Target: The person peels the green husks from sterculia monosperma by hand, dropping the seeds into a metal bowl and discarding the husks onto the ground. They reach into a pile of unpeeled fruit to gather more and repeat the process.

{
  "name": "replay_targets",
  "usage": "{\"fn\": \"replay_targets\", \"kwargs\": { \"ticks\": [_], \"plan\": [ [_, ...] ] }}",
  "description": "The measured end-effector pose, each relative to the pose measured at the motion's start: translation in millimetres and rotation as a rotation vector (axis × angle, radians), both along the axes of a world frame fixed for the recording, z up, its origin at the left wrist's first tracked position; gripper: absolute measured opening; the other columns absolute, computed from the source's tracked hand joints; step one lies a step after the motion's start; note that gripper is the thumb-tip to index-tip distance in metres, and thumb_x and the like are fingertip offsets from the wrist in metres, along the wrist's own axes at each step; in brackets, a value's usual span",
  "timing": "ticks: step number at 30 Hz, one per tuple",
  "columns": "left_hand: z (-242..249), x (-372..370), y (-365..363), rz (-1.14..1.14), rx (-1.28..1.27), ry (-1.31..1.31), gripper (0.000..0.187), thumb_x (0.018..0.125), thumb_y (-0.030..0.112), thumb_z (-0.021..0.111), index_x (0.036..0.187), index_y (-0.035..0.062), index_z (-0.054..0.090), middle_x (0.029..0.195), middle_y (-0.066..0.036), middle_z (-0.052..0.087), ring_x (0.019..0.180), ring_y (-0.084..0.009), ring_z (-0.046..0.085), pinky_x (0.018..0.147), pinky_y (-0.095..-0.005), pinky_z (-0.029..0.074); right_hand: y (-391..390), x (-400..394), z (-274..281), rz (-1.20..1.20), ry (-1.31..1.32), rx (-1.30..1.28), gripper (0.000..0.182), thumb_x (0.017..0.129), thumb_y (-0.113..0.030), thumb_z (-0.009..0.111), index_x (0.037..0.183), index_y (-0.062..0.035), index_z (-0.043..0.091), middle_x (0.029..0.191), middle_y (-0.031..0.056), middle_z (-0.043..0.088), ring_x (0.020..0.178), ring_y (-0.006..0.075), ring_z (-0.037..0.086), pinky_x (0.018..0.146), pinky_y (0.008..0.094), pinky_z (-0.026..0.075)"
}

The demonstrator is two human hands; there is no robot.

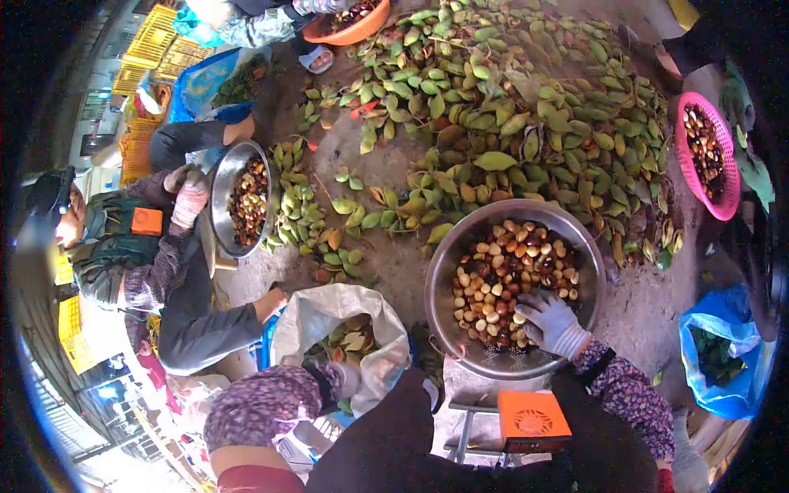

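Note:
My right hand (pixel 552 324), in a pale grey glove, lies on the brown and tan nuts (pixel 493 283) in a wide metal basin (pixel 437 316). Its fingers are stretched out over them, and no nut shows clearly gripped. At the white woven sack (pixel 306 316) is my left hand (pixel 348 381), gloved too, low against the sack's mouth. Its fingers cannot be made out. Inside the sack are green and brownish husks (pixel 349 338).
A large heap of green pods (pixel 526 107) spreads beyond the basin. To the left, a co-worker sits with another metal bowl (pixel 215 201) of nuts. A pink basket (pixel 686 164) and a blue bag (pixel 690 324) stand right. An orange basin (pixel 353 34) is at the top.

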State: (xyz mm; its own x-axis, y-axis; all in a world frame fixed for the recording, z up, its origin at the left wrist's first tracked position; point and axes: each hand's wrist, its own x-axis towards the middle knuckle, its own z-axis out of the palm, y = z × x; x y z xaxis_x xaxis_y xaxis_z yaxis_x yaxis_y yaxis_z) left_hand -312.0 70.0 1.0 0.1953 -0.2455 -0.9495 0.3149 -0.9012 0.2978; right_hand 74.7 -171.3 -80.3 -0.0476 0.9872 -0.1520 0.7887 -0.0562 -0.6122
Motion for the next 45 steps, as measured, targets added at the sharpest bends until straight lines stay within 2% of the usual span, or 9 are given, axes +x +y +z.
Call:
{"fn": "replay_targets", "kwargs": {
  "ticks": [5,7,12,20,26,29,37,39,45],
  "plan": [
    [-82.5,-2.5,81.2,-0.167,-0.195,-0.291,0.019,0.070,0.023,0.061,0.072,0.0055,0.067,0.071,-0.012,0.064,0.063,-0.0306,0.060,0.059,-0.0409,0.048,-4.7,1.4,0.3,-0.056,-0.022,0.106,0.039,0.071,-0.018,0.062,0.110,-0.0148,0.058,0.115,0.0100,0.055,0.108,0.0377,0.047,0.090,0.0464,0.041],
    [12.6,149.4,84.2,0.256,0.411,-0.216,0.023,0.074,0.026,0.060,0.082,0.0059,0.067,0.076,-0.017,0.063,0.069,-0.0359,0.060,0.062,-0.0412,0.049,-5.6,0.6,-0.5,-0.141,-0.013,0.133,0.038,0.069,-0.016,0.063,0.107,-0.0131,0.059,0.114,0.0099,0.056,0.107,0.0362,0.047,0.088,0.0455,0.042],
    [-43.9,196.8,146.4,0.635,0.814,-1.035,0.036,0.077,0.025,0.061,0.106,0.0045,0.055,0.097,-0.019,0.060,0.087,-0.0358,0.059,0.074,-0.0431,0.049,-9.8,9.3,-6.1,-0.197,-0.008,0.092,0.037,0.068,-0.015,0.065,0.104,-0.0104,0.059,0.110,0.0095,0.056,0.106,0.0331,0.048,0.088,0.0438,0.042],
    [-107.5,234.9,125.8,0.608,0.758,-0.902,0.033,0.075,0.015,0.058,0.107,0.0071,0.054,0.102,-0.018,0.057,0.090,-0.0360,0.059,0.077,-0.0434,0.048,4.6,11.3,-2.7,-0.238,-0.021,0.105,0.025,0.070,-0.003,0.061,0.095,-0.0056,0.060,0.100,0.0103,0.059,0.092,0.0305,0.055,0.077,0.0394,0.045],
    [-71.3,193.2,139.7,1.331,0.476,-1.162,0.030,0.080,0.018,0.057,0.104,0.0005,0.057,0.083,-0.022,0.062,0.081,-0.0344,0.061,0.071,-0.0383,0.048,20.0,26.4,1.3,-0.332,0.112,0.155,0.042,0.064,-0.003,0.060,0.105,-0.0075,0.056,0.109,0.0138,0.054,0.102,0.0349,0.049,0.084,0.0417,0.042],
    [-33.9,183.2,109.5,0.650,0.377,-1.581,0.031,0.082,0.017,0.054,0.107,-0.0009,0.054,0.080,-0.023,0.059,0.073,-0.0319,0.059,0.064,-0.0354,0.048,55.6,19.7,36.3,-0.455,0.222,0.193,0.019,0.077,-0.003,0.059,0.096,-0.0027,0.058,0.095,0.0145,0.059,0.089,0.0322,0.057,0.077,0.0381,0.046],
    [-9.2,228.2,-8.1,2.055,-0.962,-0.175,0.032,0.090,0.027,0.051,0.110,0.0022,0.055,0.093,-0.005,0.060,0.079,-0.0127,0.055,0.068,-0.0229,0.044,108.7,4.0,96.1,-0.440,1.014,-0.044,0.044,0.086,-0.024,0.061,0.119,0.0020,0.049,0.114,0.0138,0.058,0.106,0.0203,0.053,0.093,0.0314,0.040],
    [-30.9,226.5,-17.3,2.147,-1.140,0.038,0.029,0.092,0.018,0.048,0.114,0.0002,0.054,0.106,-0.007,0.061,0.099,-0.0182,0.057,0.089,-0.0312,0.046,104.1,4.6,79.3,-0.501,1.108,-0.161,0.039,0.087,-0.022,0.060,0.116,0.0024,0.051,0.106,0.0091,0.061,0.096,0.0150,0.055,0.086,0.0287,0.044],
    [-25.8,234.4,-39.5,1.751,-0.596,-0.300,0.031,0.091,0.021,0.044,0.111,-0.0001,0.056,0.105,-0.011,0.062,0.096,-0.0209,0.059,0.086,-0.0318,0.046,98.8,5.1,80.0,-0.592,1.000,-0.129,0.028,0.088,-0.025,0.057,0.099,0.0008,0.057,0.084,0.0066,0.062,0.078,0.0118,0.056,0.071,0.0267,0.047]
  ]
}}
